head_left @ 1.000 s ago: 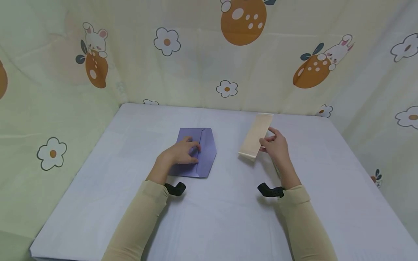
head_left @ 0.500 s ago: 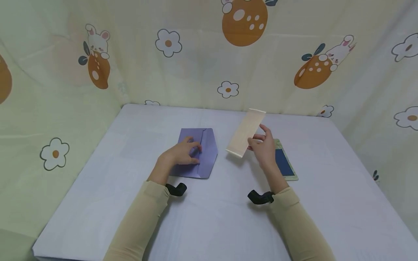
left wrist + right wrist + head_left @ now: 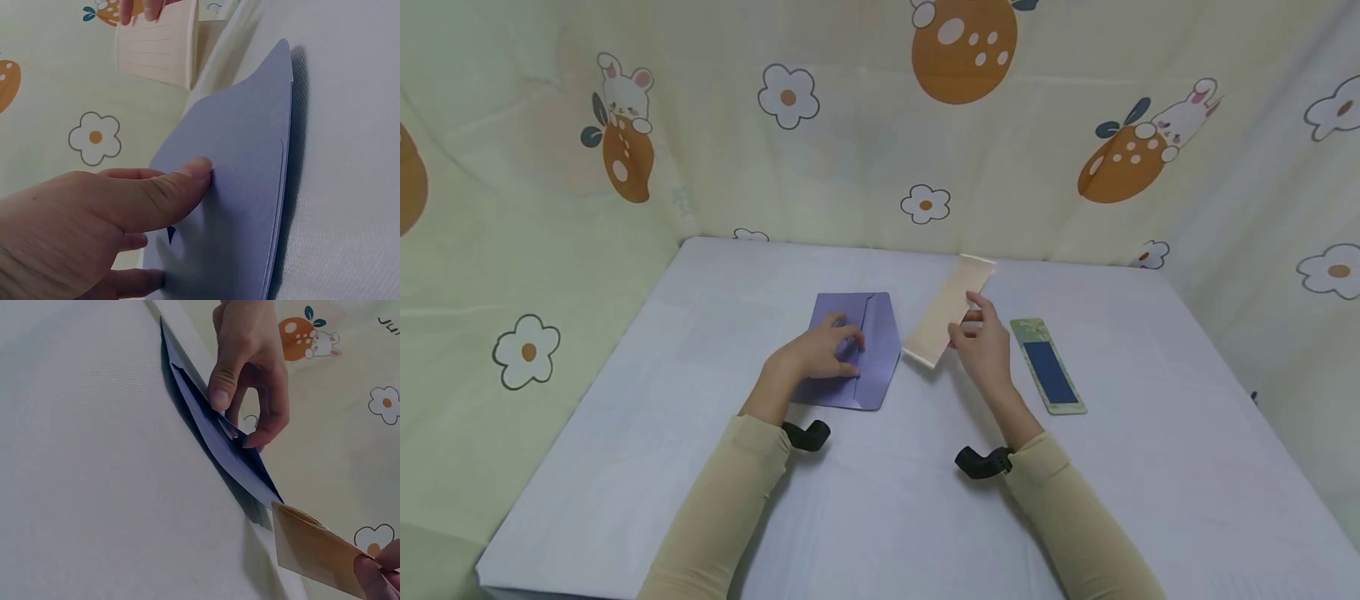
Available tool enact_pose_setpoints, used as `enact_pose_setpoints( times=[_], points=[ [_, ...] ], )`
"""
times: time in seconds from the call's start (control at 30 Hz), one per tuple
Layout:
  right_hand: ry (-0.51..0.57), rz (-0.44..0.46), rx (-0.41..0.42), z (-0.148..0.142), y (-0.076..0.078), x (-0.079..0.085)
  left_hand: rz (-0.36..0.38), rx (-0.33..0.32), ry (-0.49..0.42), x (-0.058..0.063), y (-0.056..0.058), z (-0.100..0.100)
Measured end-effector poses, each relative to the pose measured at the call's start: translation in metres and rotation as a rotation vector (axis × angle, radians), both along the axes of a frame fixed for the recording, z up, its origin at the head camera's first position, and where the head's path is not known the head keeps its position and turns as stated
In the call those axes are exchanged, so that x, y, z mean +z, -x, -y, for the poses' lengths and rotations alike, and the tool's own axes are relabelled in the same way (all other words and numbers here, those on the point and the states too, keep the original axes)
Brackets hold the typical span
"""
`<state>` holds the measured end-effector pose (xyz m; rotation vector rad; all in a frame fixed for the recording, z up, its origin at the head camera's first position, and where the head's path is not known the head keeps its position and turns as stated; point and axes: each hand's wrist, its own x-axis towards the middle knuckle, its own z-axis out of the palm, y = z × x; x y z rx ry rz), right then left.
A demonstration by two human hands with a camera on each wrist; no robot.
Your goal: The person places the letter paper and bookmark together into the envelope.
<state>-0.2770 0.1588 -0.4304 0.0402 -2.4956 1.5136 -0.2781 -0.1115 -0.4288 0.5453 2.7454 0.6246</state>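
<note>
A purple envelope (image 3: 876, 358) lies on the table with its pointed flap to the right. My left hand (image 3: 817, 348) is on it, thumb and bent fingers at the upper layer; in the right wrist view the envelope's (image 3: 215, 440) mouth gapes below that hand (image 3: 253, 369). To its right, my right hand (image 3: 983, 342) pinches the right edge of a folded cream sheet of paper (image 3: 942, 315), tilted above the table. Faint lines show on the paper (image 3: 156, 47) in the left wrist view. Its near left corner overlaps the flap's tip in the head view.
A narrow green card or packet with a dark blue panel (image 3: 1051, 373) lies right of my right hand. The white-covered table (image 3: 880, 517) is backed by a printed curtain (image 3: 850, 150). A black wrist mount (image 3: 981, 463) juts from each sleeve.
My right hand has carried the folded paper left, away from the green item and up to the envelope's flap, uncovering that item. The left hand stays on the envelope.
</note>
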Motion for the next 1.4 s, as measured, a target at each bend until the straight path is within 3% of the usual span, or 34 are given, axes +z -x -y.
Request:
enact_pose_setpoints(
  times=[0.27, 0.43, 0.97, 1.13, 1.27, 1.4],
  points=[
    [-0.218, -0.096, 0.051, 0.016, -0.006, -0.007, -0.012, -0.009, -0.017, 0.000, -0.001, 0.001],
    [-0.289, -0.081, 0.076, 0.024, -0.007, -0.011, -0.022, -0.014, -0.017, 0.001, -0.001, 0.001],
    [-0.345, 0.039, 0.223, 0.042, -0.017, -0.010, -0.031, -0.013, -0.002, 0.000, 0.000, 0.000],
    [-0.311, 0.020, 0.159, 0.039, -0.014, -0.015, -0.016, -0.005, -0.009, 0.001, -0.001, -0.001],
    [-0.246, -0.075, 0.044, 0.034, -0.011, -0.018, -0.004, -0.009, -0.017, 0.001, -0.001, -0.001],
    [-0.250, -0.146, 0.030, 0.035, -0.011, -0.021, 0.002, -0.004, -0.016, 0.002, -0.001, 0.000]
  ],
)
